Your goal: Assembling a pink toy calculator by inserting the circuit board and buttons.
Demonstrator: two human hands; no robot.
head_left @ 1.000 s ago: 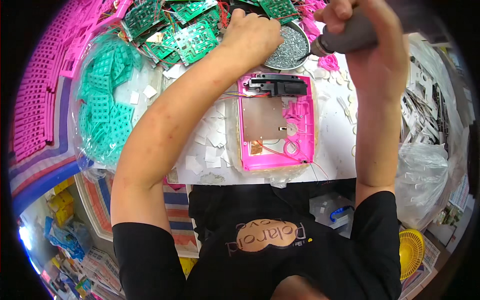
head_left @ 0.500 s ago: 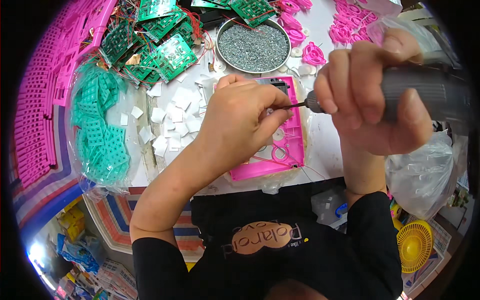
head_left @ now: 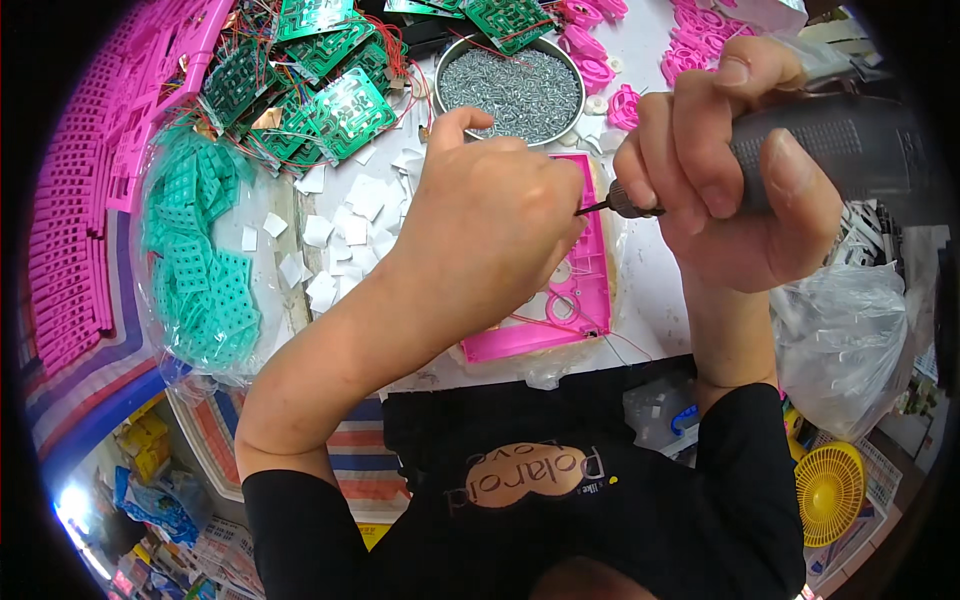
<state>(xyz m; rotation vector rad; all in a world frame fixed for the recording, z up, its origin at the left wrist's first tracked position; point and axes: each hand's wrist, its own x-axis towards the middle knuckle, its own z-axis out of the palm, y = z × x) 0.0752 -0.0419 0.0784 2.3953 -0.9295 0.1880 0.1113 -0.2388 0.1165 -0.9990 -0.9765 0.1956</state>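
My right hand [head_left: 720, 190] is wrapped around a dark grey electric screwdriver [head_left: 840, 160], held nearly level with its bit pointing left. The thin bit meets the far edge of my left hand [head_left: 505, 205], so its tip is hidden. My left hand is turned back-up over a pink plastic casing [head_left: 592, 280], one finger raised and bent toward the screw dish. Its thumb and other fingertips curl out of sight; anything pinched in them is hidden. Inside the casing lie a pink ring [head_left: 562, 307] and a thin red wire.
Behind stands a round metal dish [head_left: 437, 90] of small screws. Wired green circuit boards [head_left: 350, 115] pile at the back left. White squares [head_left: 350, 230] and a bag of teal pads [head_left: 205, 280] lie left; pink parts [head_left: 625, 105] and a plastic bag [head_left: 845, 335] lie right.
My left hand has rolled over and shifted up, so its thumb and pinching fingertips no longer show. My right hand has moved slightly left with the screwdriver.
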